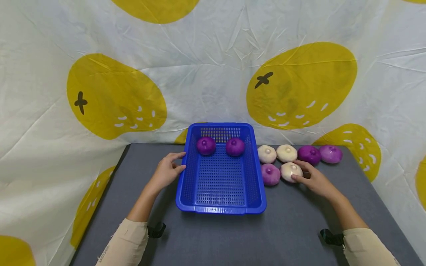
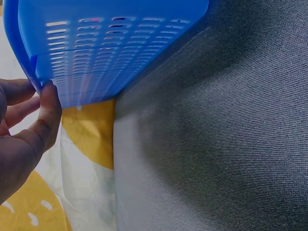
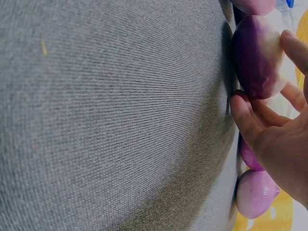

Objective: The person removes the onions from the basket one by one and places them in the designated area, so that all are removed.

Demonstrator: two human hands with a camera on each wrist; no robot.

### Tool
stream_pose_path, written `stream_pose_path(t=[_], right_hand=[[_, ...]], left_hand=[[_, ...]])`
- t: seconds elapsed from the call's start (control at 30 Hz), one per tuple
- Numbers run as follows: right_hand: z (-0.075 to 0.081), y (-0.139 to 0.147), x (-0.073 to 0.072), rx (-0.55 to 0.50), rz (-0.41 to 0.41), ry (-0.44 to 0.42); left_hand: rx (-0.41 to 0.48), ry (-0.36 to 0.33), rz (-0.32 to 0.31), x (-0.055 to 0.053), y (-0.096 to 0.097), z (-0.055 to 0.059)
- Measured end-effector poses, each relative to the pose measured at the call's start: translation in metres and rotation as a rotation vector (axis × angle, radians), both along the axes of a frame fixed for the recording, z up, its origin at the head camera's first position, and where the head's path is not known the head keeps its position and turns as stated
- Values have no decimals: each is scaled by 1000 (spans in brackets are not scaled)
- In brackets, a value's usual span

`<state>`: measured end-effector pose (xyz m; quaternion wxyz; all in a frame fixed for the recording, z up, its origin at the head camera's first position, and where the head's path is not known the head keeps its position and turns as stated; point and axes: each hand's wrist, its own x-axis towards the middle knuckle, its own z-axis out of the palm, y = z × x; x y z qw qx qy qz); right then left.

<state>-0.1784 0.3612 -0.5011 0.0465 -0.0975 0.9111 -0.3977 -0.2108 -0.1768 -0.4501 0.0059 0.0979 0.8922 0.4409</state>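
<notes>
My left hand (image 1: 166, 170) pinches the left rim of a blue plastic basket (image 1: 219, 210), thumb on one side and fingers on the other in the left wrist view. Two purple turnips (image 1: 206, 146) sit apart at the basket's far end. Right of the basket, my right hand (image 1: 314, 180) grips a turnip (image 1: 290, 172) between thumb and fingers. Its upper face is white, and the right wrist view shows a purple side (image 3: 255, 57). Close beside it lies a light purple turnip (image 1: 270, 174), nearer the basket.
Behind the gripped turnip stands a row with two white-faced turnips (image 1: 267, 154), a dark purple turnip (image 1: 309, 154) and a lighter purple turnip (image 1: 331, 154). All rest on the grey cloth-covered table (image 1: 219, 240). A white curtain (image 1: 206, 92) with yellow fruit prints hangs along the far edge.
</notes>
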Motion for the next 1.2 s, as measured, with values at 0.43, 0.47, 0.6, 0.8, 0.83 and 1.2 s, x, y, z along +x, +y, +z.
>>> stream_pose_path(t=[0.43, 0.47, 0.6, 0.8, 0.83, 1.2], right_hand=[[2, 0, 0, 36, -7, -8], [2, 0, 0, 41, -9, -8], [2, -1, 1, 45, -10, 0], [2, 0, 1, 44, -6, 18], [2, 0, 1, 47, -10, 19], [20, 0, 2, 87, -21, 5]], left_hand=[[8, -13, -7, 2, 1, 1], [6, -12, -8, 2, 0, 1], [10, -15, -9, 2, 0, 1], [9, -21, -9, 2, 0, 0], [10, -23, -7, 2, 0, 1], [7, -13, -15, 1, 0, 0]])
